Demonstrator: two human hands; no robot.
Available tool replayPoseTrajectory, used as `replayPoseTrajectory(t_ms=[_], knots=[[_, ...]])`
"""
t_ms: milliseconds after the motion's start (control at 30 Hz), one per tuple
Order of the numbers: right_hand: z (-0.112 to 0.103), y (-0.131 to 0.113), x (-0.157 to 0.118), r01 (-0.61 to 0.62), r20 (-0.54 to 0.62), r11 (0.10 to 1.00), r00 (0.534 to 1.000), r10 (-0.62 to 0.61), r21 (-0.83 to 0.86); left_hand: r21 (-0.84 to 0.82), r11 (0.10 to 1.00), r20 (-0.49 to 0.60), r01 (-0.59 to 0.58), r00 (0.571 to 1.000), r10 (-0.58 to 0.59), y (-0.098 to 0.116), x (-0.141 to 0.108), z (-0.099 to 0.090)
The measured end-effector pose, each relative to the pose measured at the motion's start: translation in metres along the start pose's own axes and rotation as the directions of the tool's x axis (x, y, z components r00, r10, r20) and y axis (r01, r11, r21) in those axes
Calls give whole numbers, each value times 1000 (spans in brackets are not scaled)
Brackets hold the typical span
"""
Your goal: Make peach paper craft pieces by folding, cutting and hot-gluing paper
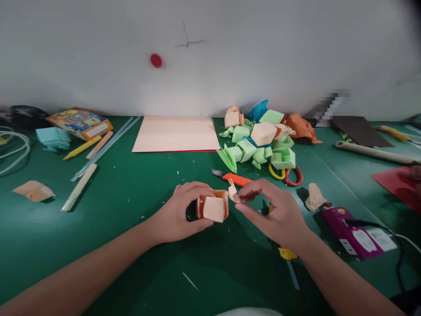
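Note:
Between the thumb and fingers of my left hand (182,213) is a small peach folded-paper box (213,208), its side flap facing me. My right hand (274,210) pinches a small folded peach paper piece (233,192) close to the box's right edge. An orange utility knife (237,179) with its blade out lies just beyond the right fingers. Partly hidden under my right forearm is a yellow-handled tool (287,253) with a thin blade-like strip.
Folded green, peach and blue papers (259,140) pile up behind the knife, beside scissors (292,175). Peach sheets (176,134) lie at the wall. Glue sticks (79,188) are left; a purple power strip (355,232) is right. Another person's hand (417,175) holds red paper (396,184).

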State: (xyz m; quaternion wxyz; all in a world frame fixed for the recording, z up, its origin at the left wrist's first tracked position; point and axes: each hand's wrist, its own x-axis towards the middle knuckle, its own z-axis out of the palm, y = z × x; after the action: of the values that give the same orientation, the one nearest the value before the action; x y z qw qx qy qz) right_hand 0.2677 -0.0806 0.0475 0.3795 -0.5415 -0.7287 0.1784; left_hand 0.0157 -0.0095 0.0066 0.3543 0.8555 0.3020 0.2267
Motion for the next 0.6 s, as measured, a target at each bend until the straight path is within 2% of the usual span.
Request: replayPoseTrajectory(t_ms=[133,400,600], knots=[[0,-2,-2,70,39,997,997,-70,-10,-35,999,-28,-39,999,38,-2,-2,1],[2,-4,-5,96,118,993,988,-104,71,-102,989,-41,-106,994,103,0,-4,-2],[9,-2,-6,173,55,980,982,-179,103,-105,987,-35,-123,992,120,-5,-5,1]])
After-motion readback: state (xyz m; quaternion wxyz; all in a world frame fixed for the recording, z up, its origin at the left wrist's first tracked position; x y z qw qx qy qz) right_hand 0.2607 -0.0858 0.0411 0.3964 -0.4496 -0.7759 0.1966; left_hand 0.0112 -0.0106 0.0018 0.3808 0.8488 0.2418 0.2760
